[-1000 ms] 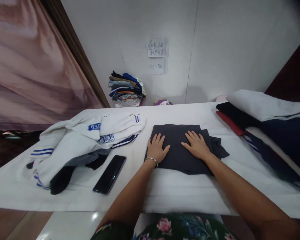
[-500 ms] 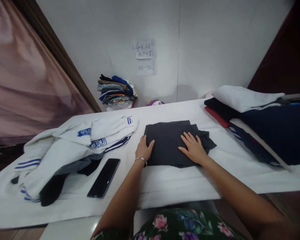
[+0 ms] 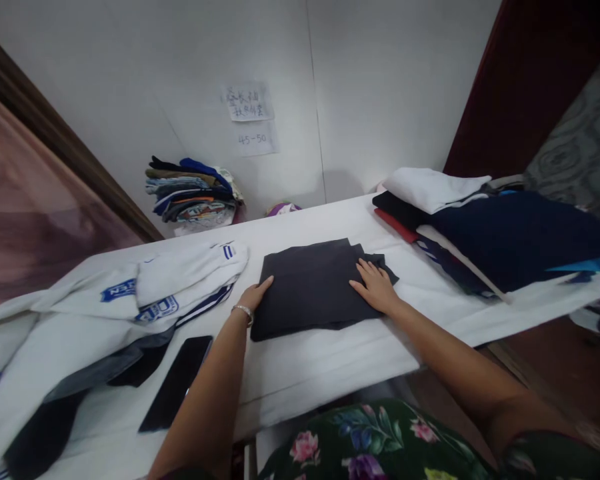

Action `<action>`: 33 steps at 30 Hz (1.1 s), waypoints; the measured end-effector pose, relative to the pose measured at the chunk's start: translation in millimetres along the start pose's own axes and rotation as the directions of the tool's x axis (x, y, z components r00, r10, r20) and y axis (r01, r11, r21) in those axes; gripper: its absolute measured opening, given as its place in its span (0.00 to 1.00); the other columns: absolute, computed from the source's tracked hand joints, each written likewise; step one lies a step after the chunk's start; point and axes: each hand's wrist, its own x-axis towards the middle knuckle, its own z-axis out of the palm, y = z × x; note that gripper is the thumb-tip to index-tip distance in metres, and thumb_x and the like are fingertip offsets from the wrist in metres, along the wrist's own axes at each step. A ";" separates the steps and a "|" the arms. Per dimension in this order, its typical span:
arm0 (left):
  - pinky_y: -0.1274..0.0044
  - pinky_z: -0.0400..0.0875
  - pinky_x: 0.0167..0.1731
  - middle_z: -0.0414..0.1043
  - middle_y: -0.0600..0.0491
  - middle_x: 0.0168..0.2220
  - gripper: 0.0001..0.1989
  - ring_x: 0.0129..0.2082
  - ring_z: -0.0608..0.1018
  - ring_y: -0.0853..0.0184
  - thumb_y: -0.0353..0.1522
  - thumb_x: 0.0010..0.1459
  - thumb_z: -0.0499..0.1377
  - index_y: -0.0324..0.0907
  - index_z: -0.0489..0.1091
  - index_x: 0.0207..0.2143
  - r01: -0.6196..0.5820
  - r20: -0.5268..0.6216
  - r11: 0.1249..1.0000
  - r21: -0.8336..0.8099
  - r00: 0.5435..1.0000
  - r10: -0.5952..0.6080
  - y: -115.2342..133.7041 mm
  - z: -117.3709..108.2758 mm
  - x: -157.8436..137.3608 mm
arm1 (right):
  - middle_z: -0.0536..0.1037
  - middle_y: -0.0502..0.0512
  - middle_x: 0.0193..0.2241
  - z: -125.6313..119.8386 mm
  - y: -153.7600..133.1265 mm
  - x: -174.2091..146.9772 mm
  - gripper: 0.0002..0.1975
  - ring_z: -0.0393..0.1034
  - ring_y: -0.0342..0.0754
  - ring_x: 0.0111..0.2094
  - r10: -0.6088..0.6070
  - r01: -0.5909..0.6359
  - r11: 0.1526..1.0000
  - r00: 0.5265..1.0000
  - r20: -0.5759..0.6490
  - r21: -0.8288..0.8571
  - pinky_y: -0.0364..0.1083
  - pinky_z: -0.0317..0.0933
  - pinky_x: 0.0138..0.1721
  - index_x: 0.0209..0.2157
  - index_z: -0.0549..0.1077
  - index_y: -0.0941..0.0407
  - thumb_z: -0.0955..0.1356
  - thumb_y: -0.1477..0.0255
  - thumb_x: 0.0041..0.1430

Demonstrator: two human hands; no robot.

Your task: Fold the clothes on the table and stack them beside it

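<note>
A folded dark grey garment (image 3: pixel 307 287) lies flat on the white-covered table in front of me, with uneven layers showing at its right end. My left hand (image 3: pixel 253 299), with a bracelet at the wrist, is at the garment's left edge. Its thumb rests on top and the other fingers are tucked out of sight at the edge, so it appears to pinch the cloth. On the right end, my right hand (image 3: pixel 375 288) lies palm down with fingers apart, pressing on the cloth.
White and blue clothes (image 3: pixel 100 313) lie loosely at left, beside a black phone (image 3: pixel 177 383) partly behind my left forearm. Folded clothes (image 3: pixel 510 233) are heaped at right. Behind the table's far edge stands a clothes stack (image 3: pixel 195 193). Paper notes (image 3: pixel 253 120) hang on the wall.
The view has turned to the right. My right hand has shifted toward the garment's right end. My left hand's fingers, partly visible before, are now hidden at the left edge.
</note>
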 end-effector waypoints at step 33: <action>0.69 0.71 0.38 0.78 0.41 0.36 0.26 0.38 0.79 0.54 0.51 0.42 0.63 0.37 0.72 0.32 -0.037 -0.148 0.994 0.100 0.988 0.051 -33.2 -18.4 -28.5 | 0.60 0.66 0.61 -11.7 -42.3 48.6 0.22 0.45 0.63 0.64 0.096 -0.091 0.993 0.993 -0.073 0.070 0.64 0.43 0.60 0.37 0.74 0.58 0.64 0.52 0.57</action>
